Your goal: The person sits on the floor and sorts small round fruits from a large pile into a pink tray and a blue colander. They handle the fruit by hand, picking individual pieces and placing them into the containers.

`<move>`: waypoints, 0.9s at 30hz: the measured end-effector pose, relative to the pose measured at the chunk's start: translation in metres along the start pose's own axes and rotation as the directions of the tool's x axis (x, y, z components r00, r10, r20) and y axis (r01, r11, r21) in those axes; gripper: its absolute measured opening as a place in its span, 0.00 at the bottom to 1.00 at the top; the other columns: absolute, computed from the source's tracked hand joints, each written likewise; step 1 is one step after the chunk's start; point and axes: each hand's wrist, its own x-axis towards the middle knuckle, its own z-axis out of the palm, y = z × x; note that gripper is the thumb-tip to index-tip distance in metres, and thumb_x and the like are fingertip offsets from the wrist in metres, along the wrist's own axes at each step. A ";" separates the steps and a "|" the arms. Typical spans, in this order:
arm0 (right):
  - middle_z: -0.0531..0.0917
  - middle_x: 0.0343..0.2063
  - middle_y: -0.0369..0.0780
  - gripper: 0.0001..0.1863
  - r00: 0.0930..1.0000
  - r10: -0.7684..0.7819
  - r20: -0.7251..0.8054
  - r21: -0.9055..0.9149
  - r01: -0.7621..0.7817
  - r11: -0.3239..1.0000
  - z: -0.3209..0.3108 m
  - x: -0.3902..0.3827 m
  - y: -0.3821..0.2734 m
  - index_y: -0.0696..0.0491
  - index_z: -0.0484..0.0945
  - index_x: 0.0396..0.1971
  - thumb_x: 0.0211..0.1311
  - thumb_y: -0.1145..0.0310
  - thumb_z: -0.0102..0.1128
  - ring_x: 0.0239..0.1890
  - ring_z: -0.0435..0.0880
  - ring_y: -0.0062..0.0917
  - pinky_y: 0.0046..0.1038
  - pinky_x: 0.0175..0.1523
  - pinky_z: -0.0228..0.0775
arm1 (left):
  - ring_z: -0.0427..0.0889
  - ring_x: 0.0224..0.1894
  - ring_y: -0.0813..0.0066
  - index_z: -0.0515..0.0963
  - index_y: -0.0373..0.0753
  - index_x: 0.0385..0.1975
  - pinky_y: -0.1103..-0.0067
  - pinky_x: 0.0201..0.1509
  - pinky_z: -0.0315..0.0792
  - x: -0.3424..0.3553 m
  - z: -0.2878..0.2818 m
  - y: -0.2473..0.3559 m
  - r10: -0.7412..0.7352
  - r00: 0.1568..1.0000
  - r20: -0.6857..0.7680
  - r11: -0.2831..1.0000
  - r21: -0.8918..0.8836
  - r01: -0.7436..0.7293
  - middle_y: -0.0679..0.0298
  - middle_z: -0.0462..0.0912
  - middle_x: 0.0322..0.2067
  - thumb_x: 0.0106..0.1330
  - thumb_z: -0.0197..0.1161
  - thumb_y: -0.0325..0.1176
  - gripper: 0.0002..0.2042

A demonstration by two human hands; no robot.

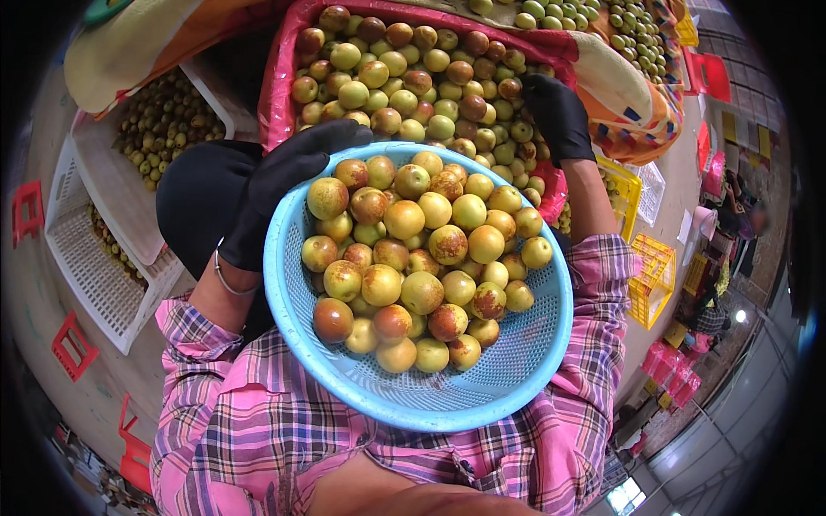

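Note:
A round light-blue plastic basket (508, 378) rests against my chest, filled with several yellow-green and brown-red jujube fruits (422, 249). My left hand (284, 176), in a black glove, grips the basket's upper left rim. My right hand (557, 116), also black-gloved, reaches past the basket into a red-lined crate (280, 86) heaped with the same fruit (413, 77); its fingers rest on the pile, and whether it holds any fruit is hidden.
White plastic crates (103, 258) with smaller greenish fruit (163, 120) stand at the left. More green fruit (594, 17) lies at the top right. Yellow crates (650, 275) and red stools (73, 344) stand on the floor around.

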 end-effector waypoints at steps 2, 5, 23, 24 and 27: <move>0.86 0.33 0.32 0.14 0.999 0.016 -0.036 0.021 -0.016 1.000 -0.008 -0.003 -0.003 0.52 0.81 0.49 0.64 0.68 0.60 0.30 0.79 0.13 0.19 0.39 0.72 | 0.66 0.66 0.49 0.71 0.40 0.58 0.60 0.70 0.61 0.004 0.004 0.009 -0.032 0.999 0.029 0.993 0.111 0.029 0.42 0.65 0.63 0.73 0.46 0.37 0.18; 0.85 0.32 0.30 0.15 0.995 0.023 0.097 0.328 -0.054 0.943 -0.036 -0.018 -0.013 0.51 0.80 0.50 0.64 0.66 0.62 0.31 0.79 0.13 0.20 0.38 0.72 | 0.66 0.66 0.44 0.70 0.45 0.59 0.54 0.68 0.63 0.002 -0.003 0.005 0.041 0.993 0.113 0.967 0.244 -0.067 0.39 0.63 0.64 0.74 0.47 0.39 0.17; 0.64 0.65 0.51 0.48 0.811 -0.431 0.395 0.534 0.179 0.826 -0.082 -0.109 -0.134 0.53 0.62 0.66 0.42 0.65 0.76 0.68 0.63 0.46 0.39 0.69 0.59 | 0.69 0.65 0.56 0.67 0.33 0.61 0.66 0.69 0.63 0.007 0.001 0.011 -0.388 0.916 -0.104 0.917 -0.145 0.372 0.46 0.70 0.60 0.68 0.51 0.37 0.24; 0.64 0.66 0.49 0.46 0.840 -0.397 0.370 0.537 0.156 0.829 -0.071 -0.107 -0.124 0.53 0.62 0.66 0.44 0.68 0.74 0.67 0.66 0.41 0.37 0.68 0.62 | 0.72 0.63 0.60 0.67 0.32 0.61 0.68 0.68 0.65 0.008 0.003 0.010 -0.256 0.964 -0.074 0.966 -0.048 0.253 0.48 0.72 0.59 0.68 0.51 0.37 0.23; 0.71 0.62 0.46 0.37 0.906 -0.328 0.268 0.617 0.100 0.781 -0.039 -0.097 -0.104 0.54 0.63 0.65 0.54 0.70 0.69 0.63 0.72 0.35 0.34 0.64 0.67 | 0.73 0.61 0.61 0.67 0.34 0.61 0.68 0.66 0.67 0.004 0.017 0.012 -0.015 1.000 -0.004 0.988 0.156 0.015 0.50 0.72 0.58 0.70 0.50 0.37 0.22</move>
